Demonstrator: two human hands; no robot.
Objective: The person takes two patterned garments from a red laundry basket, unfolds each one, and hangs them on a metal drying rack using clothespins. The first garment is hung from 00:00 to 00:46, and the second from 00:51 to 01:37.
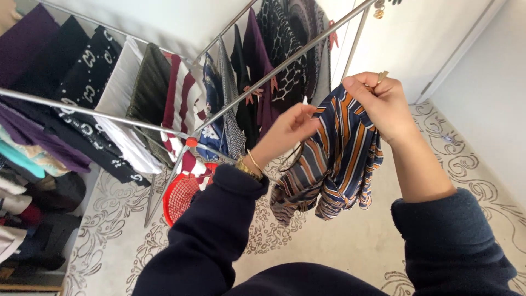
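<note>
I noted my left hand (287,127) and right hand (382,101) both pinching the striped garment (334,159) by its top edge, so it hung free beside the drying rack (274,68).

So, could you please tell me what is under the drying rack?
A red plastic basket sits on the patterned carpet beneath the drying rack. Hanging clothes cover the basket's upper part, so what it holds cannot be seen.

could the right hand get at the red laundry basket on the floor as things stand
Probably not readily: the right hand is raised and gripping the striped garment, and the red basket sits low beneath the drying rack's bars.
</note>
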